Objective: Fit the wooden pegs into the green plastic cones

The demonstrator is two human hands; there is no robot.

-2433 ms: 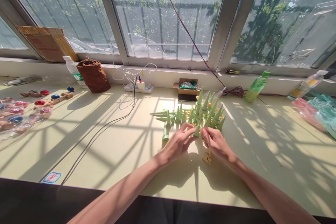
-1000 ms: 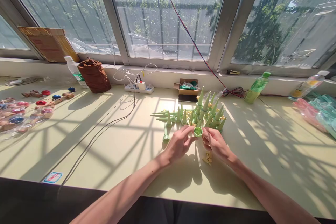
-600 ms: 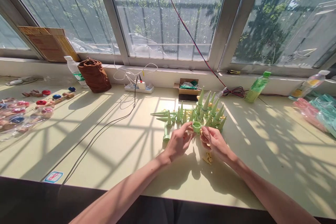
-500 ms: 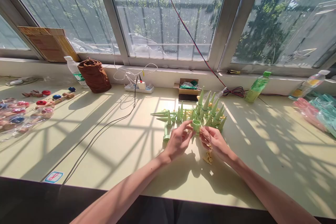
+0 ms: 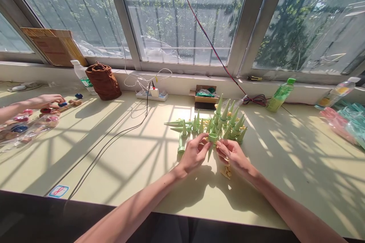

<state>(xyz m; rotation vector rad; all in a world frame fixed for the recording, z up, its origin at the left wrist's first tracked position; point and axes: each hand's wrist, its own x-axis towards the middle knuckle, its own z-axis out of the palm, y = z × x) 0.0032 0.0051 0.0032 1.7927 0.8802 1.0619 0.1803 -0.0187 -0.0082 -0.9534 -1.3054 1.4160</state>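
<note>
Left hand [image 5: 196, 150]: thumb and fingers closed on a green cone [image 5: 212, 141], gripping its left side just below the rim. Cone is inverted, round opening up, point down, held above the table [image 5: 137, 167] between the two hands. Right hand [image 5: 235, 155]: fingertips narrowed to a pinch at the cone's right side, apparently on a small yellow piece [image 5: 217, 142]; mostly hidden by the fingers, so its shape cannot be told.

Loose yellow pieces [image 5: 227, 172] lie in a little heap on the table, just below the right hand. Directly beyond the hands, a cluster of green cones [image 5: 225, 115], most standing point up; several more lie on their sides at its left. A green cylinder with a wider ribbed end [image 5: 180, 144] is near the left hand, on the side away from the held cone.

Far left: another person's hand [image 5: 47, 100] reaches over red, blue and wooden parts [image 5: 19, 128]; its grip cannot be told. Back edge: brown pouch [image 5: 103, 81], power strip [image 5: 156, 97], small open carton [image 5: 205, 93], green bottle [image 5: 281, 95]
</note>
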